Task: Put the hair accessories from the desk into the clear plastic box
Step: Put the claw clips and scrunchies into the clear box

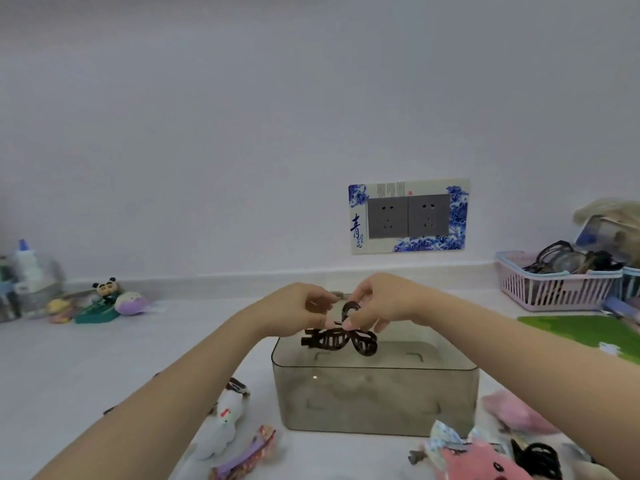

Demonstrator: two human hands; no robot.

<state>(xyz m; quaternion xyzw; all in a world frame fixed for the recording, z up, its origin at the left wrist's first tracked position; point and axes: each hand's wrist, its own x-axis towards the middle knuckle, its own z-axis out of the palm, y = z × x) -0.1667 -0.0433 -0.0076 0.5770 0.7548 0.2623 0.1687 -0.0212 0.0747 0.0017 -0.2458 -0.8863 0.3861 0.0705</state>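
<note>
A dark brown claw hair clip (341,339) hangs just above the open top of the clear smoky plastic box (375,400), near its far left corner. My right hand (381,301) pinches the clip's upper loop. My left hand (294,308) touches the clip from the left with its fingertips. The box looks empty inside. On the desk in front lie a white plush clip (223,427), a purple and patterned clip (246,455), a pink plush accessory (485,462), a pale bow clip (443,441) and a black claw clip (538,459).
A pink basket (554,289) with glasses and dark items stands at the back right, a green mat (585,329) in front of it. Small toy figures (104,301) and a bottle (26,268) sit at the back left. A pink fluffy item (512,412) lies right of the box.
</note>
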